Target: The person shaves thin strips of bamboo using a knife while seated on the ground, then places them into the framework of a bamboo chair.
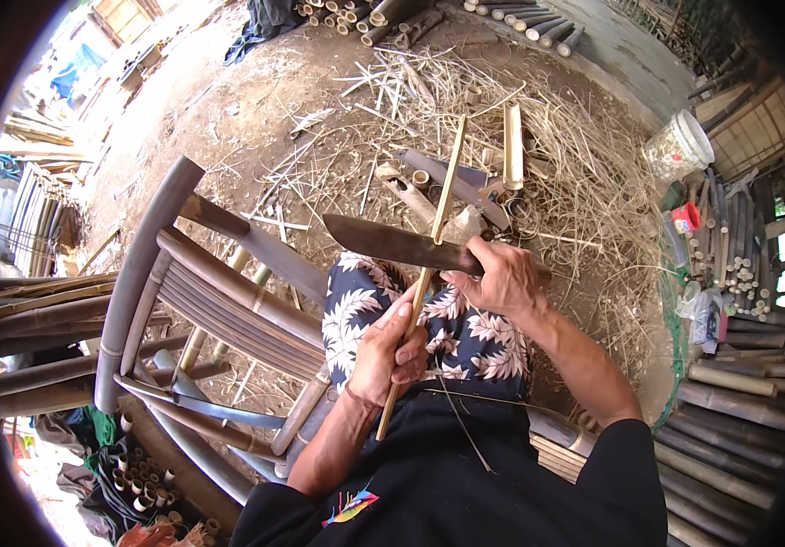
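at left, a dark bamboo chair (237, 319); next, the left hand (382, 354), wrapped around a thin bamboo strip (451, 178) slanting over patterned trousers (353, 314); a broad knife (388, 243) (dark-bladed) crosses the strip, its handle end clasped by the right hand (507, 281); farther right, a white bucket (675, 148).

The blade (400, 246) was dark metal, pretty dull looking. The strip (451, 173) looked like pale, smooth split bamboo. Chair (239, 283) was bamboo too, darker, with a slight sheen. Shirt (520, 474) was matt black cloth, bucket (673, 149) white plastic, ground (183, 118) rough bare dirt.
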